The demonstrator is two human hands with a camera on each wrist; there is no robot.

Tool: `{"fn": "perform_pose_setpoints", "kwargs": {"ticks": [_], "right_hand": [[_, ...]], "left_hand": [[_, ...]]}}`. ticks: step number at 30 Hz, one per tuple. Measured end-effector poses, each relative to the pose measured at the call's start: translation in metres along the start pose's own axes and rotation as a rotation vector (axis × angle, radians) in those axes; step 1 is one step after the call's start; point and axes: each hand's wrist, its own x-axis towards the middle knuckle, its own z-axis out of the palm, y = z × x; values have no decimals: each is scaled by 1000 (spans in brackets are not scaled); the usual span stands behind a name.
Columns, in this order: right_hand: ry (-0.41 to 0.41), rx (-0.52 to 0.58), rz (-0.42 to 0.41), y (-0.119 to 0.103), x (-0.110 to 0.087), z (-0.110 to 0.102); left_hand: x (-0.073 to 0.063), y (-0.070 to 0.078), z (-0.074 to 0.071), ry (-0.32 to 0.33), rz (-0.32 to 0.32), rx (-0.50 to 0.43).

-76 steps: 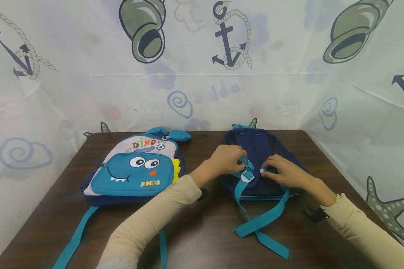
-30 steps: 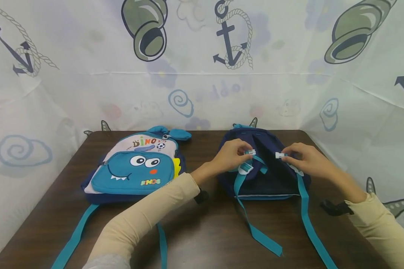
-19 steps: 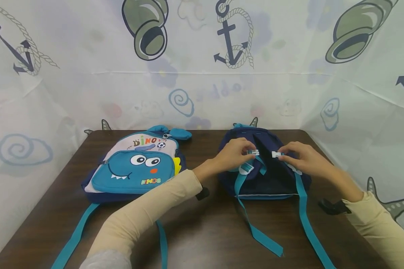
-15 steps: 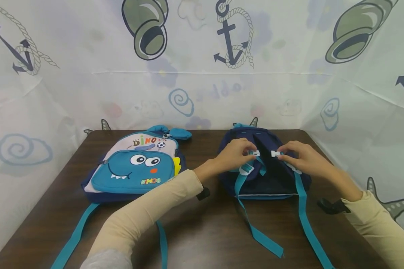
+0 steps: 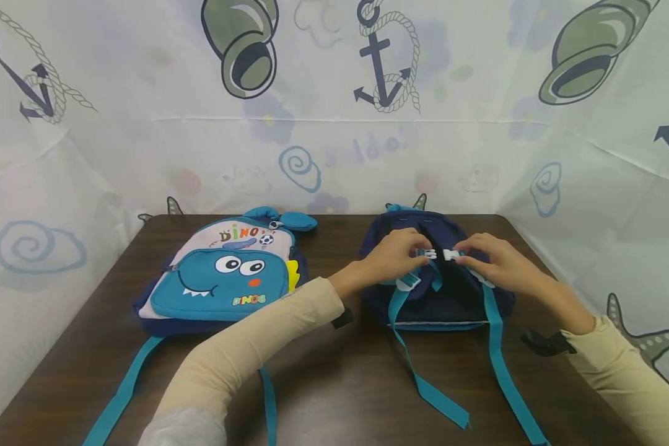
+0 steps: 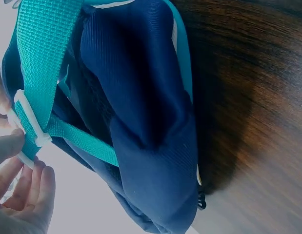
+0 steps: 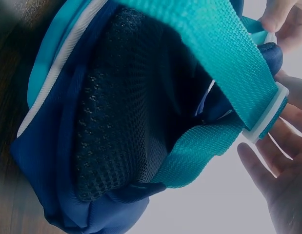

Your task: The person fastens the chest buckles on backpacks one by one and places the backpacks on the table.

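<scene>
On the dark table [image 5: 334,396] lie two backpacks: a navy bag [image 5: 440,303] face down on the right, and a dino bag [image 5: 223,279] face up on the left. The left hand [image 5: 393,254] pinches one white clip half [image 5: 429,253] between thumb and fingertips, fingers curled round it. The right hand [image 5: 493,263] pinches the other clip half [image 5: 451,254] the same way. The two halves meet tip to tip over the upper back of the navy bag; whether they are locked together cannot be told. Teal straps [image 5: 493,359] run from under the hands down over the bag's lower edge and onto the table toward the person. In the left wrist view, a white slider [image 6: 29,129] sits on the teal webbing [image 6: 43,53] beside the fingers [image 6: 7,146]. In the right wrist view, a like slider [image 7: 265,114] sits beside the mesh back panel [image 7: 121,117]. A printed cloth [image 5: 334,136] with anchors hangs behind the table.
</scene>
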Motion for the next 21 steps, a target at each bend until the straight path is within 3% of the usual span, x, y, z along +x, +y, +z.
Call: {"fn": "perform_pose_setpoints", "kwargs": {"ticks": [21], "right_hand": [[64,10,-80,3,-1,11]], "left_hand": [[5,7,2,-36,14,15]]}}
